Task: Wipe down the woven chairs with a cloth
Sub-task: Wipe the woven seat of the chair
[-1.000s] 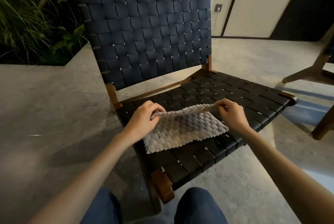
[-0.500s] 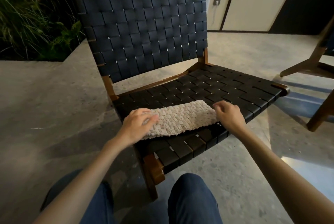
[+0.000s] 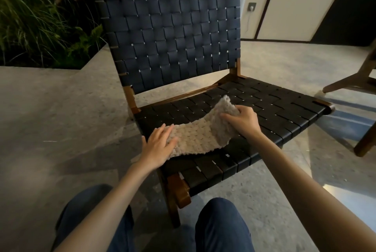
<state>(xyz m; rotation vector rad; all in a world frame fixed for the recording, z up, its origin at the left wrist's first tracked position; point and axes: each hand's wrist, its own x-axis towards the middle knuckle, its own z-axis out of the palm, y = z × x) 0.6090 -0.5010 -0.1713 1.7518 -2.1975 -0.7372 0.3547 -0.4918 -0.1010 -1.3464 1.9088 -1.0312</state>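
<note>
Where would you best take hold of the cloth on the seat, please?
Probably its raised right end, coming from above and the right: that end of the cloth stands lifted off the woven seat, where the right hand grips it, while the left hand presses the other end flat.

The floor [image 3: 50,109] carries a chair [image 3: 173,38] at twelve o'clock; a cloth [image 3: 195,137] lies on its seat, right end raised.

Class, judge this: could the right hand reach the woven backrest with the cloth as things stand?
Probably yes. Nothing stands between the right hand and the backrest, but the left hand pins the cloth to the seat and would have to let go.
</note>
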